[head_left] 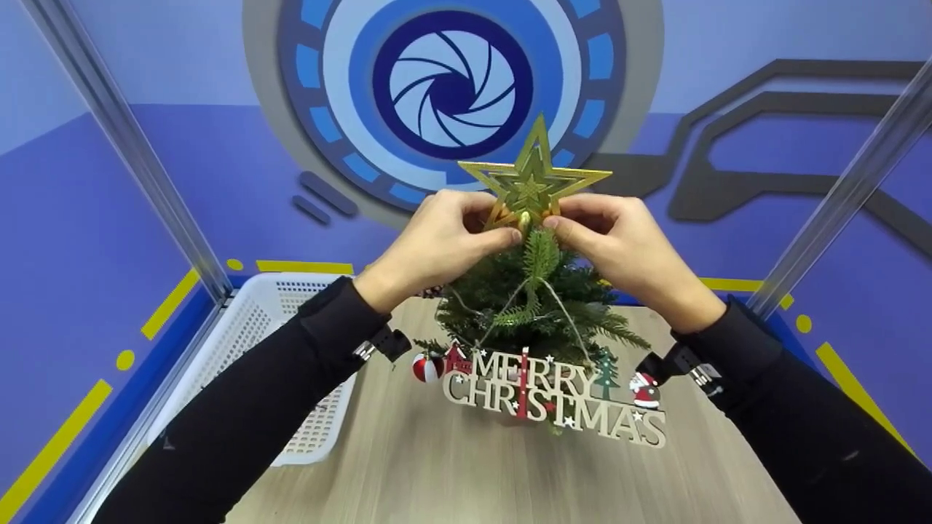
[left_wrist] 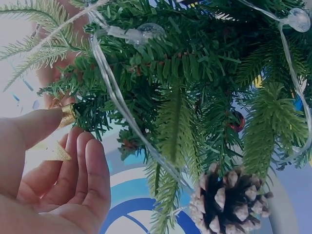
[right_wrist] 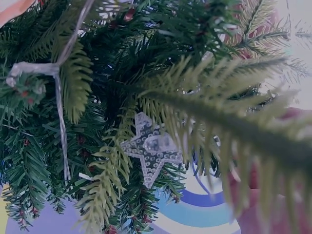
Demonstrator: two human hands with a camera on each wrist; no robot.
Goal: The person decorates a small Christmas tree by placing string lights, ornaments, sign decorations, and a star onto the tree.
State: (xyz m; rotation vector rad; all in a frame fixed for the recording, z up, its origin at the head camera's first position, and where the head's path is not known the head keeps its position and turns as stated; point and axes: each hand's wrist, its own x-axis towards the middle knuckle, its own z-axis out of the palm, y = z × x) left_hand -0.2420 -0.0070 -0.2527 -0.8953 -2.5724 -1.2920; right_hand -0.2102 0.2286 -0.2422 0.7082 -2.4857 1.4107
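Note:
A gold star tree topper [head_left: 533,182] stands at the tip of a small artificial Christmas tree [head_left: 480,287]. My left hand [head_left: 444,236] pinches the star's lower left side, thumb near its base. From the other side my right hand [head_left: 619,236] pinches the lower right of the star. In the left wrist view, the left thumb presses a gold sleeve [left_wrist: 68,116] at the end of the tree's top. Branches mostly hide the right hand [right_wrist: 258,209] in the right wrist view. Below the hands, a wooden MERRY CHRISTMAS sign [head_left: 523,386] hangs on strings at the tree's front.
A white perforated basket [head_left: 306,460] stands left on the wooden table [head_left: 408,473], partly behind the left arm. The tree carries a red-and-white ball [head_left: 428,367], a pine cone [left_wrist: 229,204] and a clear star light [right_wrist: 148,158] on wire. Blue printed walls enclose the table.

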